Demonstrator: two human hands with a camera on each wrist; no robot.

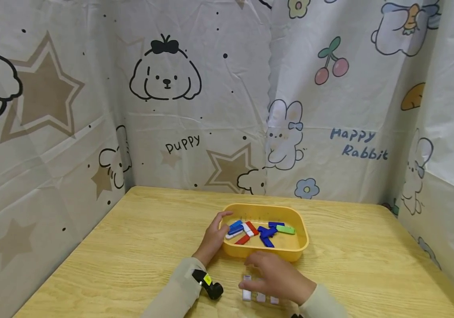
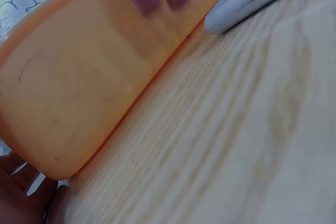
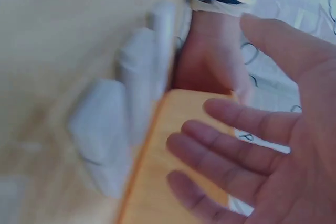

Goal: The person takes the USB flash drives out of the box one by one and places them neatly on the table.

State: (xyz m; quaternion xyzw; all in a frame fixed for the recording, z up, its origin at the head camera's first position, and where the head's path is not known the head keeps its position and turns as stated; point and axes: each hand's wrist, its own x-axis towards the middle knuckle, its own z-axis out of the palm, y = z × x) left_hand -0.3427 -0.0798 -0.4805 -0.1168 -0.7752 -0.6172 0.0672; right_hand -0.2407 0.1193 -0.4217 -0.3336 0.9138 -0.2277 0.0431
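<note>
At the left end of a yellow plastic bin (image 1: 266,252), my left hand (image 1: 211,238) grips the rim, with fingers bent over it. In the left wrist view part of that hand (image 2: 23,195) shows at the bin's lower corner. My right hand (image 1: 276,276) hovers in front of the bin with fingers spread and nothing in them. Under and beside it, several small white oblong blocks (image 1: 246,288) lie in a row on the table, partly hidden by the hand. The right wrist view shows these white blocks (image 3: 102,135) blurred, alongside the bin.
Inside the bin lie blue blocks (image 1: 267,232), red-and-white blocks (image 1: 249,229) and a green block (image 1: 285,229). The wooden table (image 1: 151,225) ends at a printed cloth (image 1: 211,110) hung behind and at both sides. A black camera (image 1: 212,289) is strapped on the left wrist.
</note>
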